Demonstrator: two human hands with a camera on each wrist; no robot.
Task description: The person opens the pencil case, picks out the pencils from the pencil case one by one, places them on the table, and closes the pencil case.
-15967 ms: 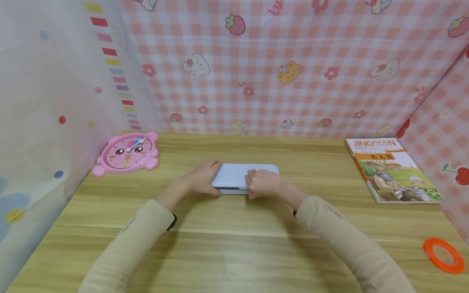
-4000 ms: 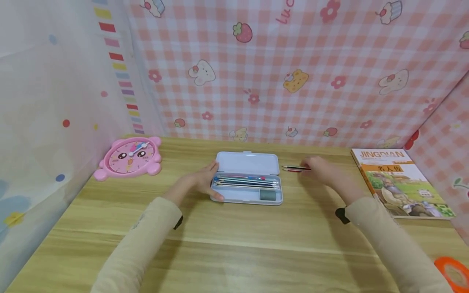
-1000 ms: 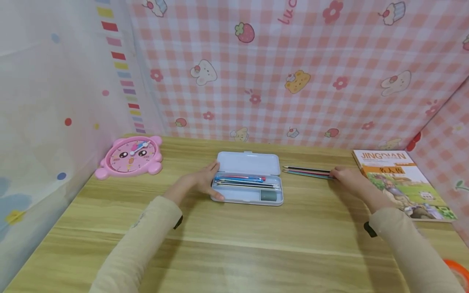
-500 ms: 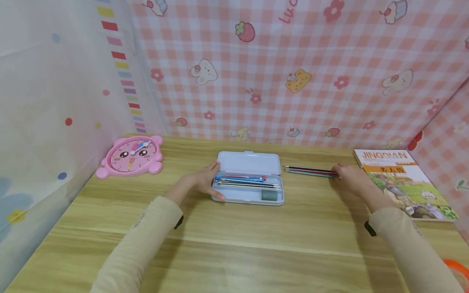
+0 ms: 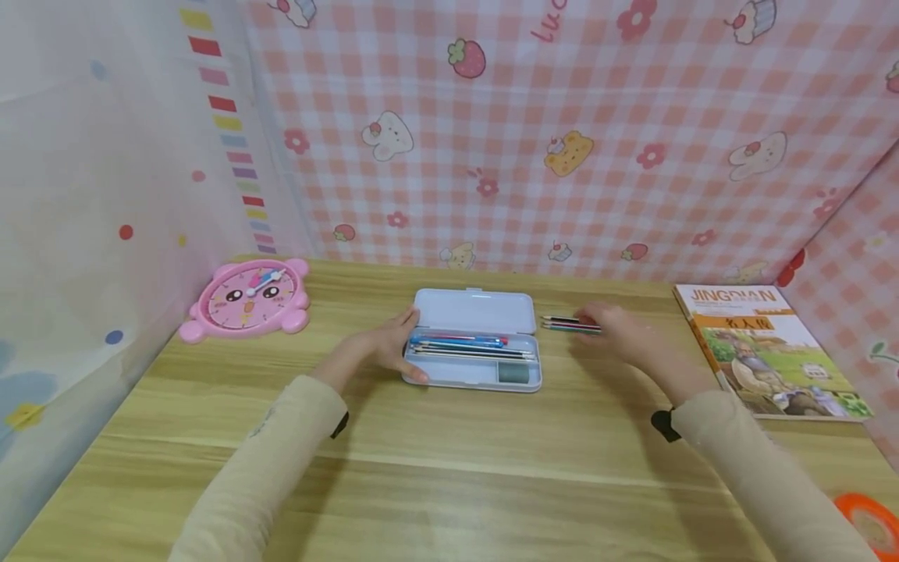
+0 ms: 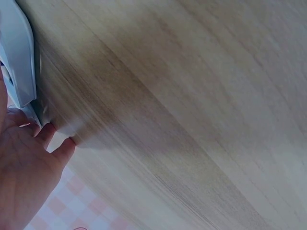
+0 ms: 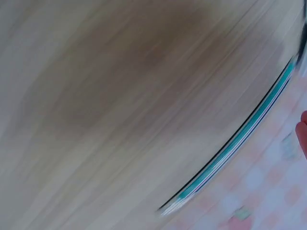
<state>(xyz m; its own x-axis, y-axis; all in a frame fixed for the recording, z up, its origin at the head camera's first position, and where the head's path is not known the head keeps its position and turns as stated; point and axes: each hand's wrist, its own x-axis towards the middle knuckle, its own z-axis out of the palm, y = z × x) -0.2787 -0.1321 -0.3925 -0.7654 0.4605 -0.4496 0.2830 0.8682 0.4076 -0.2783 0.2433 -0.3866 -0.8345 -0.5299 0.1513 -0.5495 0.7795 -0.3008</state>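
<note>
A white pencil case (image 5: 474, 314) stands with its lid swung back at the middle of the table. Inside lie several pencils (image 5: 470, 354), a blue pen (image 5: 456, 341) and a dark green block (image 5: 513, 373) in the front right corner. My left hand (image 5: 389, 348) holds the case's left end, thumb in front and fingers behind. Right of the case, a small row of pencils (image 5: 559, 323) lies on the table, partly covered by my right hand (image 5: 618, 332) above them. In the right wrist view, a teal pencil (image 7: 240, 135) lies apart from the one visible fingertip (image 7: 302, 132).
A pink toy clock (image 5: 249, 298) lies at the back left. On the right lie a magazine (image 5: 772, 343) and, nearer the front, an orange ring (image 5: 867, 519). Checked cloth (image 5: 485, 117) hangs behind the table.
The loose pencils have come to lie right of the case over the last seconds. Since half a second ago, my right hand has moved left from their far ends. My left hand stays put.
</note>
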